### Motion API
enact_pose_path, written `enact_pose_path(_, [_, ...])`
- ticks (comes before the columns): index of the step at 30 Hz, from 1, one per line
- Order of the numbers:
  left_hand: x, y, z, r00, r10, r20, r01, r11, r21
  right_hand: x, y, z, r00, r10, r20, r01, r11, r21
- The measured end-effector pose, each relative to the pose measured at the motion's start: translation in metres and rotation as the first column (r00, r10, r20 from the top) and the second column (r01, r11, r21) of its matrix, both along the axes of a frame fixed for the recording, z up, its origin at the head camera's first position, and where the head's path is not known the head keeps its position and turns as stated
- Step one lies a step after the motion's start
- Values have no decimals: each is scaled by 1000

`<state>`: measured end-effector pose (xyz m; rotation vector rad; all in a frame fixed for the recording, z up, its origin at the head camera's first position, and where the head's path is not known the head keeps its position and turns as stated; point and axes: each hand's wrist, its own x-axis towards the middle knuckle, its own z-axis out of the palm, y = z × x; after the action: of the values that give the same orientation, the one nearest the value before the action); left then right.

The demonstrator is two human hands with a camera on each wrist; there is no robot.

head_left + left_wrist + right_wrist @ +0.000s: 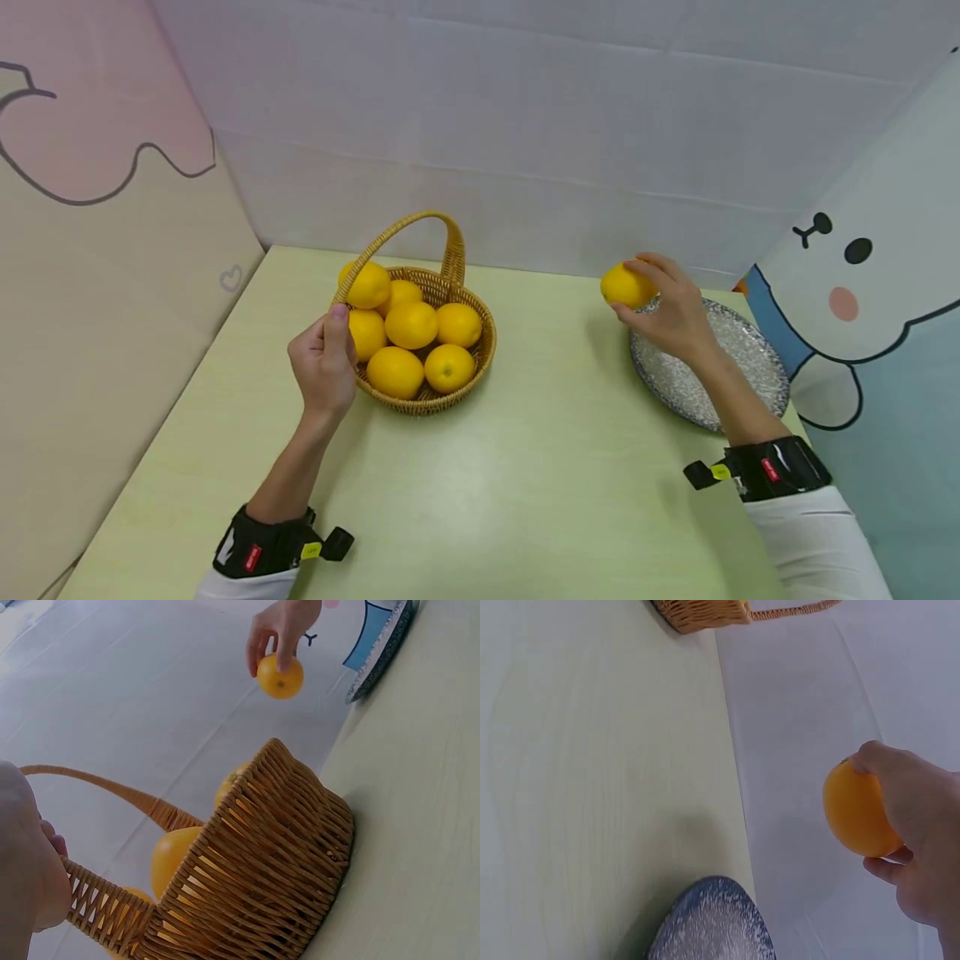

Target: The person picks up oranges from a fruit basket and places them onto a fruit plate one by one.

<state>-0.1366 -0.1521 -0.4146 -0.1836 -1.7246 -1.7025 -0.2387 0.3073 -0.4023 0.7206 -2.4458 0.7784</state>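
My right hand [671,312] pinches an oval yellow-orange citrus fruit [627,285] between thumb and fingers, raised near the far left rim of a speckled grey plate [738,350]. In the right wrist view, the thumb and fingertips hold opposite ends of this fruit [859,810]. On the left, my left hand [324,362] grips the arched handle [393,229] of a woven wicker basket [423,407]. Several similar fruits [412,325] are heaped in the basket. The left wrist view shows the basket's slatted side [262,855], with its base against the table.
The pale table [510,467] reaches back to a white cloth backdrop [525,150]. Printed panels flank it, a pink and cream one [97,275] at left and one with a cartoon animal [885,292] at right, right beside the plate.
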Motion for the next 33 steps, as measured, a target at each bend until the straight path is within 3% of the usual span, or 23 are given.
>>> enact_pose_path(6, [-1, 0, -1, 1000, -2, 8, 2, 1000, 1, -6, 34, -4, 994, -103, 40, 103, 995, -7])
enact_pose_path(10, [-1, 0, -2, 1000, 6, 12, -6, 1000, -7, -10, 54, -4, 978, -188, 93, 188, 982, 2])
enact_pose_path(18, [-1, 0, -3, 1000, 2, 10, -2, 1000, -9, -20, 89, -9, 913, -331, 240, 325, 944, 63])
enact_pose_path(26, [-1, -1, -1, 1000, 6, -1, -6, 1000, -17, -22, 105, -16, 820, -441, 366, 441, 893, 89])
enact_pose_path(33, [-1, -1, -1, 1000, -1, -10, 1, 1000, -11, -29, 111, -29, 784, -464, 413, 471, 877, 92])
